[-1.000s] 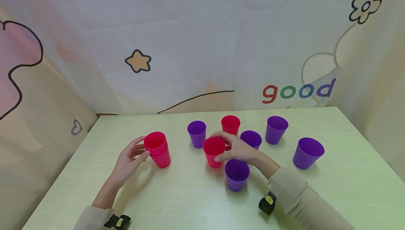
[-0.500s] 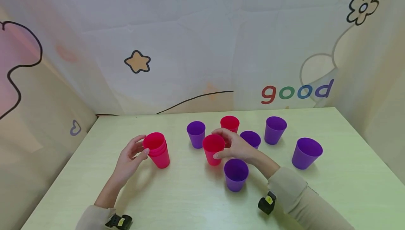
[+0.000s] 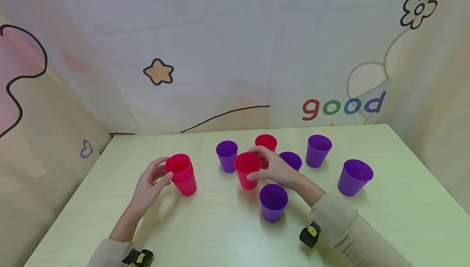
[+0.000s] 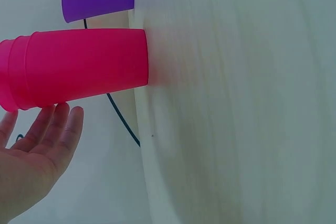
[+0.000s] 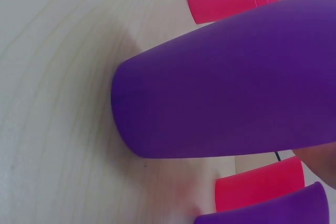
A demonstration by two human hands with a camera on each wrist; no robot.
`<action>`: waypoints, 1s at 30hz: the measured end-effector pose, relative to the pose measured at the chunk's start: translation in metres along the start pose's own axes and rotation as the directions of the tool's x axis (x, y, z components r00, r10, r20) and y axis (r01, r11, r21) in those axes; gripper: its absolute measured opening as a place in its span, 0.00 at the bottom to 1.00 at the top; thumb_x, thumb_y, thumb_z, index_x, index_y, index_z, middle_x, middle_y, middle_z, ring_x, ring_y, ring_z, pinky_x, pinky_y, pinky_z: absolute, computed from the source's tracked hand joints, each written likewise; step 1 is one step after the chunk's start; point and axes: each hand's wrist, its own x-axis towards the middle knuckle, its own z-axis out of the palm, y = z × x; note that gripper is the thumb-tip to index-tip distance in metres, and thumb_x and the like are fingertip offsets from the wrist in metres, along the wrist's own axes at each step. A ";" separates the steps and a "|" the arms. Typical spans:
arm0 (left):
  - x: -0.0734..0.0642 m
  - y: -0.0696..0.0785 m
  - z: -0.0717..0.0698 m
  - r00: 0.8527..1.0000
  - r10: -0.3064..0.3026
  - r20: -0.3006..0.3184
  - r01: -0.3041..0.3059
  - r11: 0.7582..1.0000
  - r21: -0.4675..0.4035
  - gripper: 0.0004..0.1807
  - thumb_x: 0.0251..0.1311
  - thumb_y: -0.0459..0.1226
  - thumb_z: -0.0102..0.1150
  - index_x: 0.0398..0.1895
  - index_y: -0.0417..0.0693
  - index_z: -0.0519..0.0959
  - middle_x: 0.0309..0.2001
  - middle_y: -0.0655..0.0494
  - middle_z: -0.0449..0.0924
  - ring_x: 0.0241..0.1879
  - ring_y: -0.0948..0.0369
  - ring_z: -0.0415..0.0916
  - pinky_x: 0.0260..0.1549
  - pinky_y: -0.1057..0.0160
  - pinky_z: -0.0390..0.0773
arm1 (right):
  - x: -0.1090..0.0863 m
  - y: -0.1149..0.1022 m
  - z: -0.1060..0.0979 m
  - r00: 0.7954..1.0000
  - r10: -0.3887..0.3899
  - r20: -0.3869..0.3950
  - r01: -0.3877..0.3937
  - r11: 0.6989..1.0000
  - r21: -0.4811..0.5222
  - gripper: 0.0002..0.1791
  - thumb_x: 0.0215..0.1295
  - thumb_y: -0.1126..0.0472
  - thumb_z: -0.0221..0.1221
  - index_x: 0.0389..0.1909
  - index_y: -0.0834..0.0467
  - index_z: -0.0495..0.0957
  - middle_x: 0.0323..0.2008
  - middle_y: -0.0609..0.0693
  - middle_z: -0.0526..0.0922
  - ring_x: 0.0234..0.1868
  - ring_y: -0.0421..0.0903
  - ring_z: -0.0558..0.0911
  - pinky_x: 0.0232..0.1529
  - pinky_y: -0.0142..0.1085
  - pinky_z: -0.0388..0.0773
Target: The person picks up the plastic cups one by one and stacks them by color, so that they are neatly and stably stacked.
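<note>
In the head view my right hand (image 3: 275, 169) grips a red cup (image 3: 245, 174) by its right side, thumb in front and fingers behind, with the cup upright. My left hand (image 3: 148, 187) touches the left side of a nested stack of red cups (image 3: 185, 179) standing on the table. The left wrist view shows its fingers (image 4: 68, 135) fairly straight, tips against the stack (image 4: 89, 59). Just in front of the right hand stands a purple cup (image 3: 273, 206); in the right wrist view this purple cup (image 5: 220, 87) hides most of that hand.
Behind the right hand stand another red cup (image 3: 266, 141), partly covered, and a purple cup (image 3: 290, 160). Further purple cups stand at the back left (image 3: 226, 157), back right (image 3: 318, 153) and far right (image 3: 354, 179). A printed curtain (image 3: 220, 55) closes off the table's back.
The red cup in my right hand has risen slightly, along with the hand. My left hand and the stack keep their places. The view has shifted a little.
</note>
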 end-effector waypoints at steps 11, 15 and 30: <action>0.000 0.000 0.000 1.000 -0.002 0.000 0.002 1.000 -0.005 0.25 0.61 0.35 0.53 0.62 0.42 0.61 0.53 0.39 0.69 0.45 0.61 0.71 0.39 0.62 0.78 | -0.004 -0.013 -0.001 0.997 -0.079 -0.004 0.079 0.997 -0.022 0.33 0.48 0.63 0.66 0.56 0.60 0.64 0.47 0.54 0.75 0.48 0.50 0.74 0.46 0.41 0.73; 0.000 -0.001 0.000 1.000 -0.019 0.000 0.019 1.000 -0.008 0.26 0.61 0.35 0.54 0.62 0.43 0.61 0.53 0.40 0.69 0.46 0.61 0.71 0.39 0.63 0.78 | -0.004 -0.017 -0.001 0.996 -0.086 -0.003 0.086 0.996 -0.023 0.33 0.48 0.63 0.67 0.56 0.60 0.64 0.47 0.54 0.75 0.49 0.50 0.74 0.46 0.41 0.73; -0.001 0.003 0.001 0.998 -0.059 0.007 0.059 0.998 0.007 0.27 0.61 0.36 0.54 0.63 0.46 0.61 0.55 0.41 0.68 0.52 0.47 0.68 0.39 0.61 0.78 | -0.005 -0.035 -0.001 0.995 -0.103 -0.015 0.103 0.995 -0.016 0.34 0.49 0.64 0.66 0.58 0.60 0.62 0.49 0.56 0.73 0.50 0.53 0.74 0.45 0.42 0.76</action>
